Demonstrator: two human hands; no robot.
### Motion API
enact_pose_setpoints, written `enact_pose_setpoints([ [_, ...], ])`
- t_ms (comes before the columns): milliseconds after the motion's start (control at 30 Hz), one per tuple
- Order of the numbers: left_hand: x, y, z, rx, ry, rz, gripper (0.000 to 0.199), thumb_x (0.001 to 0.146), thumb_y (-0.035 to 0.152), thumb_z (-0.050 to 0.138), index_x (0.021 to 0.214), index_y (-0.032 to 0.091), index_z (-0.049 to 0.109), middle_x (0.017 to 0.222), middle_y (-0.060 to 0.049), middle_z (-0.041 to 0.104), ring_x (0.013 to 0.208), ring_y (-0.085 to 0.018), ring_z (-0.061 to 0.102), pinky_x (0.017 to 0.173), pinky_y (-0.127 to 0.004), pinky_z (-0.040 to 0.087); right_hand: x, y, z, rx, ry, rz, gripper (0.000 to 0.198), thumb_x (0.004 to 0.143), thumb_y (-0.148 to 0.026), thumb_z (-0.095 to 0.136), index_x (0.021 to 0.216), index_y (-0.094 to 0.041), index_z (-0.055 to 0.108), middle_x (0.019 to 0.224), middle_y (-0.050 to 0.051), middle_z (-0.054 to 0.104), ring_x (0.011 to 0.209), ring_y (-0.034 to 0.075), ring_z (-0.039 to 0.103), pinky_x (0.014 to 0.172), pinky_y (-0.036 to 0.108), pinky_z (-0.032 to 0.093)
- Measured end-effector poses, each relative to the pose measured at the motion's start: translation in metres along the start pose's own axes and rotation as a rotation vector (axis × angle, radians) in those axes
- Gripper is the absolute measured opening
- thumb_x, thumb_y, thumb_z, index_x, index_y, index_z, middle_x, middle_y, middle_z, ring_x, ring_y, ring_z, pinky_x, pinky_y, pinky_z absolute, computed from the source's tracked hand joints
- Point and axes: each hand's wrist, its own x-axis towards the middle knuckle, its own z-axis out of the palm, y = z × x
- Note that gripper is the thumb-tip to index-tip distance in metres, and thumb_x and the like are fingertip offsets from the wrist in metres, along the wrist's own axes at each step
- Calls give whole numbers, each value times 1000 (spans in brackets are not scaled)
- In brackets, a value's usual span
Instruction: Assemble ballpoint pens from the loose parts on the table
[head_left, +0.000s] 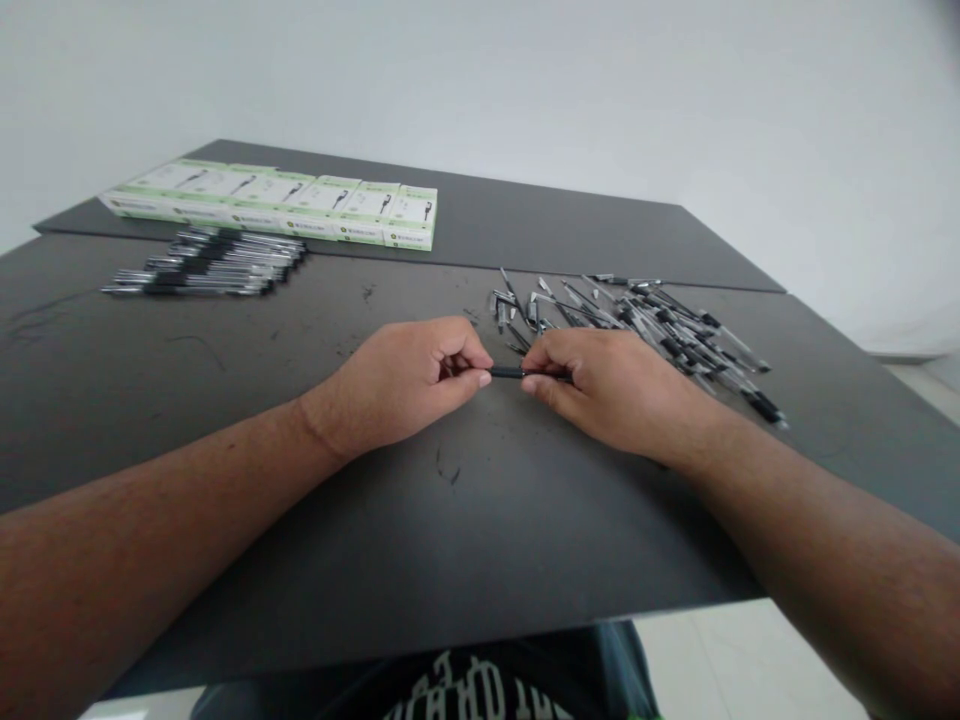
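Between my two hands, above the middle of the table, a pen (507,372) lies level with its black grip part showing. My left hand (409,385) pinches one end between thumb and fingertips. The other end is pinched by my right hand (611,390), with a dark bit of it showing past the thumb. Most of the pen is hidden by the fingers. Just beyond my right hand spreads a loose pile of pen parts and pens (675,330), clear barrels with black grips and caps among them.
At the far left, a neat stack of pens (214,262) lies on the grey table (420,560). Behind it stands a row of several white and green boxes (315,208) with pen pictures. Thin dark scraps (448,468) are scattered on the tabletop. A white wall rises behind.
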Motion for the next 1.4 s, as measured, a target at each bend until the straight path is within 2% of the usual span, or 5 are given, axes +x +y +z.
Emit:
enact_pose_setpoints([
  [300, 0, -2, 1, 2, 8, 15, 17, 98, 41, 70, 98, 25, 78, 86, 1, 83, 77, -19, 77, 76, -30, 57, 0, 2, 3, 51, 22, 17, 12, 101, -24, 83, 114, -24, 82, 99, 2, 88, 88, 22, 81, 78, 32, 52],
  [500, 0, -3, 2, -8, 8, 14, 17, 98, 40, 70, 98, 26, 77, 87, 1, 84, 78, -19, 79, 75, -31, 56, 1, -1, 0, -4, -54, -4, 19, 114, -29, 67, 113, -24, 86, 105, 7, 90, 98, 27, 83, 86, 36, 53],
  [700, 0, -2, 1, -4, 4, 5, 17, 97, 41, 70, 99, 26, 78, 86, 1, 84, 78, -19, 79, 74, -32, 55, 1, 1, 2, 32, 3, 8, 10, 103, -25, 81, 113, -24, 83, 101, 3, 89, 92, 24, 81, 81, 33, 52],
  [900, -1, -2, 1, 3, -3, -2, 17, 98, 41, 70, 99, 26, 77, 86, 1, 84, 78, -19, 79, 75, -31, 55, 1, -1, 0, 3, -56, -15, 19, 114, -30, 68, 114, -24, 86, 105, 5, 90, 95, 25, 81, 84, 35, 52],
  [1400, 0, -2, 0, 17, -20, -7, 16, 98, 40, 70, 99, 27, 78, 86, 1, 85, 78, -20, 79, 77, -31, 58, 1, -3, 0, 40, -38, 24, 13, 107, -27, 78, 119, -24, 83, 103, 4, 89, 92, 24, 80, 81, 33, 52],
])
